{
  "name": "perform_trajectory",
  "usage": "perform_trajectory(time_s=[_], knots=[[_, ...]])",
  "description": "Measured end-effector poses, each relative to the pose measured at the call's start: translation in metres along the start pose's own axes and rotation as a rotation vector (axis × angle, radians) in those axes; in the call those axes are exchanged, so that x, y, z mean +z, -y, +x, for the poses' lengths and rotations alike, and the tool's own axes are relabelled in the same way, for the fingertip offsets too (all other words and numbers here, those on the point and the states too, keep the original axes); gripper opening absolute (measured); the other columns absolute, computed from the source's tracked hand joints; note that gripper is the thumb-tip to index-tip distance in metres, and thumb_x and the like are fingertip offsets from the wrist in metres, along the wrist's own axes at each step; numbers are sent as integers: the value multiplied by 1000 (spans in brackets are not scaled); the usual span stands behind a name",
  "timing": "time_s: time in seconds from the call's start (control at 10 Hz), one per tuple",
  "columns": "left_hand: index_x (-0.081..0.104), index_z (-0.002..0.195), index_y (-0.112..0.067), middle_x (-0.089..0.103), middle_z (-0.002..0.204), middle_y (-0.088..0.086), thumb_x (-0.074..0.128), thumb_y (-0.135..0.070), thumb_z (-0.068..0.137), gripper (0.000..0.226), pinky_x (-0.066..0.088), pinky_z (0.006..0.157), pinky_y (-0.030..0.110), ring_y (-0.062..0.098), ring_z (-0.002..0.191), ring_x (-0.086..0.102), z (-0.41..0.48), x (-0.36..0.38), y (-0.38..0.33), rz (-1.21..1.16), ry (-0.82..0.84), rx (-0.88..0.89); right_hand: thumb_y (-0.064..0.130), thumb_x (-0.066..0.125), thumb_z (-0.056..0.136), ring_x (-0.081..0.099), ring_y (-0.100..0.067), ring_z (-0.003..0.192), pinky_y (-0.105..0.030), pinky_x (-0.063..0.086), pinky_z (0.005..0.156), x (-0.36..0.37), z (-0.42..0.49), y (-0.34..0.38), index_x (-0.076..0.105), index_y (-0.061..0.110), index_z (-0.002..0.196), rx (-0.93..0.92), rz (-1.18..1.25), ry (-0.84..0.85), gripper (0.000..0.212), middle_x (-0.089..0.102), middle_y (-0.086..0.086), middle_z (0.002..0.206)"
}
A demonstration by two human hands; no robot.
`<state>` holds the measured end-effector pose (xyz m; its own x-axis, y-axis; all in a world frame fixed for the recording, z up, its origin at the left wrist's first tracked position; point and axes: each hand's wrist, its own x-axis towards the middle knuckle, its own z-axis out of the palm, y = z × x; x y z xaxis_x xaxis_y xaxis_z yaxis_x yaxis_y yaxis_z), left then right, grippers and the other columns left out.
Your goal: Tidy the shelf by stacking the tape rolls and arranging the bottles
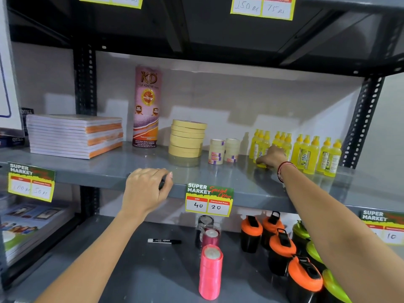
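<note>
On the grey middle shelf [113, 169] stands a stack of several beige masking tape rolls [187, 138]. Right of it are two short stacks of small clear tape rolls [224, 150]. Further right, several yellow glue bottles [310, 152] stand upright in a loose row. My right hand [272, 157] reaches in and is closed around a yellow bottle at the left end of that row. My left hand [147, 189] rests on the shelf's front edge, fingers curled over it. A tall pink KD tape pack [147, 106] stands left of the beige stack.
A pile of notebooks [75, 135] lies at the shelf's left. Price tags [209, 200] hang from the shelf edge. Below are pink ribbon spools [210, 271], a marker [164, 241], orange-lidded and green-lidded shakers [282, 248], and booklets [24, 226] at left.
</note>
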<state>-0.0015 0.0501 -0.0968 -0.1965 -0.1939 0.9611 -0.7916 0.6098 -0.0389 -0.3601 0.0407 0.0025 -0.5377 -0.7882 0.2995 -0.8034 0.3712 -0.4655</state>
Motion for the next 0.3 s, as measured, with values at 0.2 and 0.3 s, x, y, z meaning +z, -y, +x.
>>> perform_trajectory(time_s=[0.2, 0.3], knots=[[71, 65, -8, 66, 53, 3, 38, -27, 90, 46, 43, 49, 27, 26, 48, 63, 0, 0, -2, 3, 19, 0, 24, 71, 77, 57, -27, 83, -30, 47, 63, -2, -11, 2, 56, 0, 66, 3, -95, 23, 30, 55, -11, 74], [71, 64, -8, 65, 52, 3, 38, -28, 90, 47, 42, 49, 27, 26, 47, 62, 2, -1, 0, -29, 23, 0, 23, 72, 77, 60, -30, 92, -32, 46, 68, 2, -9, 3, 64, -6, 93, -20, -137, -9, 34, 61, -15, 89]])
